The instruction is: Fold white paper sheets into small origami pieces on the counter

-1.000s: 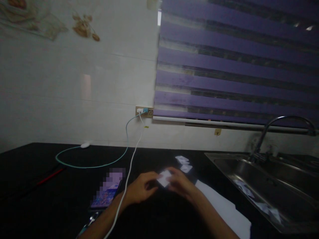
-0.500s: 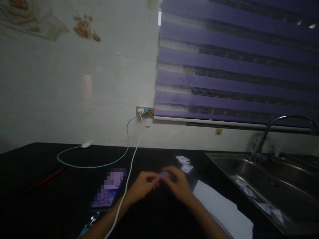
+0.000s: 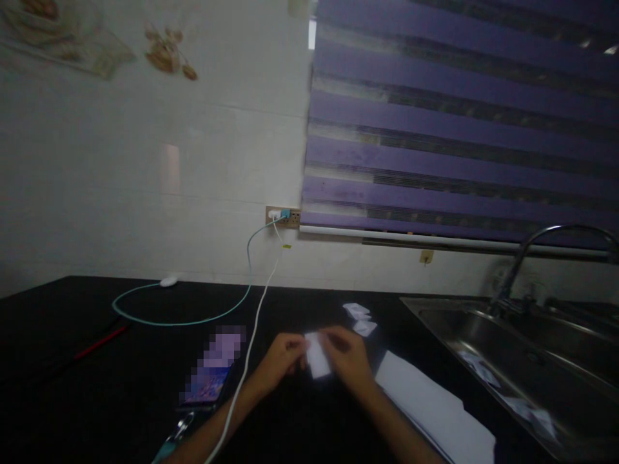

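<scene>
Both hands meet low in the middle of the view over a black counter [image 3: 97, 386]. My left hand [image 3: 281, 359] and my right hand [image 3: 349, 361] pinch a small white piece of paper [image 3: 316, 356] between them, each with fingers closed on one side of it. A few small folded white paper pieces [image 3: 358, 316] lie on the counter just beyond the hands. A larger white sheet [image 3: 435, 412] lies to the right of my right forearm.
A phone [image 3: 210, 377] lies left of my left hand, with a white cable [image 3: 261, 303] and a teal cable [image 3: 193, 321] running up to a wall socket [image 3: 282, 216]. A steel sink [image 3: 532, 367] with a tap [image 3: 527, 258] and paper scraps fills the right. Purple blinds [image 3: 459, 122] hang behind.
The paper was edge-on and barely visible between the fingers half a second ago; now it shows as a flat upright rectangle. The hands stay in the same place.
</scene>
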`<state>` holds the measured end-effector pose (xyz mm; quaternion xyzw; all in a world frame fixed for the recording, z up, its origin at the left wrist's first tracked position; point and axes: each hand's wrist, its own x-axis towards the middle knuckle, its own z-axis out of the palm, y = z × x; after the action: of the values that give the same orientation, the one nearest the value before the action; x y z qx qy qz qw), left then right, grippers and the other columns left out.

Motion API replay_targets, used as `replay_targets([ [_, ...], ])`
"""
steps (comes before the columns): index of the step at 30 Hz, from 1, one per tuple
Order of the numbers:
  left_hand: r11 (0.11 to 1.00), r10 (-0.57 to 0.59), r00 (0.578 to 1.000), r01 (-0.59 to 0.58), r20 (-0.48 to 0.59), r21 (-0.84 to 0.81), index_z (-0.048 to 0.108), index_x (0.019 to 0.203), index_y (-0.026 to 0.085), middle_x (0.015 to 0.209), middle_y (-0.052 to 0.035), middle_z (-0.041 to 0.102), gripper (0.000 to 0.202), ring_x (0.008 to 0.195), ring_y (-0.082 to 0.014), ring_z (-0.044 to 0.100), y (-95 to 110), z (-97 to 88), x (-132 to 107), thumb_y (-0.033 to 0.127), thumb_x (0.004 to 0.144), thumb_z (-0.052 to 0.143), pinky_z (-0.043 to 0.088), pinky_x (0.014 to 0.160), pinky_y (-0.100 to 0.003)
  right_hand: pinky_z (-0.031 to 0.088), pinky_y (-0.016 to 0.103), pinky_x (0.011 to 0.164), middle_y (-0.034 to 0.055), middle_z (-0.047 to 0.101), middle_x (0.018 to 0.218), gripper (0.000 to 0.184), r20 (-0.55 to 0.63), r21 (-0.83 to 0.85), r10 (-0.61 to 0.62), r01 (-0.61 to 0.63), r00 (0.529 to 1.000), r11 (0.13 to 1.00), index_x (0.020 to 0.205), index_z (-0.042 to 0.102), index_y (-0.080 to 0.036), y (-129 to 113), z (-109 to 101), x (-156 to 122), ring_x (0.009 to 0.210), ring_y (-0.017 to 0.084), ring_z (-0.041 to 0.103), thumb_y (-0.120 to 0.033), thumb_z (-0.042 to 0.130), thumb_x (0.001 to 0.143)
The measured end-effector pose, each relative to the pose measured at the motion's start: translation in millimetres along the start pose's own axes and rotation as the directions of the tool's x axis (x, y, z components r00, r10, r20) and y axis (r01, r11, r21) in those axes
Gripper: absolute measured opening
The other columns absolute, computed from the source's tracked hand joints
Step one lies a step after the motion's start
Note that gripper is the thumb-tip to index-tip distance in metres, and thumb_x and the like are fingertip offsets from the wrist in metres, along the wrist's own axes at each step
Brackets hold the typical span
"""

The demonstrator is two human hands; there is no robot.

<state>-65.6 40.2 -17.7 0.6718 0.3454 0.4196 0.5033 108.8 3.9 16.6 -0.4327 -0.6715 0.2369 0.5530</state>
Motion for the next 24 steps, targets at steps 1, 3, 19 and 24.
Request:
replay_targets([
  [1, 0.999, -0.013, 1.0, 0.013, 0.002, -0.029, 0.063, 0.067, 0.011, 0.055, -0.0012, 0.058, 0.045, 0.04, -0.007, 0.04, -1, 0.7, 0, 0.054, 0.079, 0.057, 0.028, 0.042, -0.019, 0.05, 0.033, 0.074, 0.0087, 0.071, 0.086, 0.016, 0.013, -0.057, -0.119, 0.12, 0.993, 0.991, 0.086, 0.072, -0.016, -1, -1, -1, 0.081, 0.021, 0.064, -0.026, 0.06, 0.083],
  [3, 0.996, -0.031, 0.999, 0.032, 0.012, -0.087, 0.065, 0.072, 0.01, 0.058, -0.0024, 0.06, 0.045, 0.04, -0.0071, 0.041, -2, 2.2, 1, 0.054, 0.077, 0.059, 0.029, 0.041, -0.019, 0.05, 0.034, 0.076, 0.0086, 0.069, 0.088, 0.014, 0.069, -0.154, -0.334, 0.341, 0.94, 0.928, 0.088, 0.071, -0.017, -3, -3, -3, 0.084, 0.021, 0.062, -0.019, 0.058, 0.084],
  [19, 0.98, -0.1, 0.995, 0.099, 0.005, -0.174, 0.065, 0.066, 0.013, 0.056, -0.0037, 0.058, 0.036, 0.05, -0.0109, 0.05, 22, 4.4, -7, 0.047, 0.075, 0.062, 0.033, 0.044, -0.02, 0.049, 0.036, 0.075, 0.01, 0.068, 0.096, 0.024, 0.418, -0.247, -0.566, 0.688, 0.711, 0.682, 0.1, 0.064, -0.018, 1, -10, -3, 0.091, 0.021, 0.057, -0.005, 0.051, 0.084],
  [24, 0.968, -0.119, 0.993, 0.117, 0.006, -0.223, 0.065, 0.066, 0.014, 0.058, -0.0046, 0.058, 0.031, 0.056, -0.0141, 0.054, 31, 3.0, -12, 0.044, 0.074, 0.062, 0.037, 0.048, -0.022, 0.05, 0.036, 0.076, 0.0103, 0.068, 0.098, 0.022, 0.469, -0.234, -0.545, 0.692, 0.695, 0.683, 0.1, 0.065, -0.018, 2, -17, -1, 0.093, 0.021, 0.057, -0.008, 0.052, 0.086],
])
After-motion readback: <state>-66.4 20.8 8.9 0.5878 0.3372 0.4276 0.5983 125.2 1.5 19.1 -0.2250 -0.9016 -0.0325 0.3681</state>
